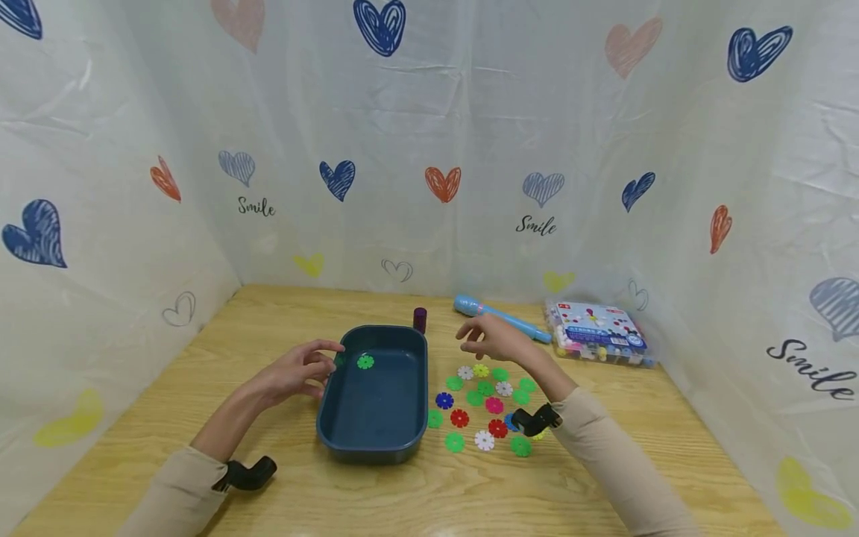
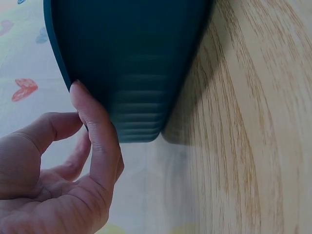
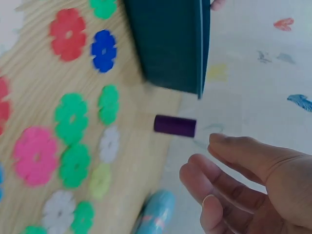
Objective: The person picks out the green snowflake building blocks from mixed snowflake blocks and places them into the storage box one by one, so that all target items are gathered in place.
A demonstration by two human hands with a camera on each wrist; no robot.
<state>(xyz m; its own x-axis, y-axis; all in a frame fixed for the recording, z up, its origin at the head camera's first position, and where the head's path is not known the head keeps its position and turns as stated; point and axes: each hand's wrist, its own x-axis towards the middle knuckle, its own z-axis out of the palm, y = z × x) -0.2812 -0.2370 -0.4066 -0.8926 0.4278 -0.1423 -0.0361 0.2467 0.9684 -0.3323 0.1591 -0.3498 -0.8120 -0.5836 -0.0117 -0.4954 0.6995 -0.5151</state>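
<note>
A dark blue tub (image 1: 376,410) rests on the wooden table (image 1: 443,496), its left rim pinched in the left hand (image 1: 291,377). The right hand (image 1: 495,339), fingers loosely bent and holding nothing, hovers near flower discs (image 1: 490,403) scattered beside the tub. The tub looks light and stiff, best gripped by its rim; the thin discs probably suit edge pinching.

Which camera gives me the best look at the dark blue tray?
The head view: it shows the dark blue tray from above, nearly whole, with the green flower-shaped disc inside. The left wrist view crops it but shows the left hand holding it; the right wrist view shows only part.
</note>
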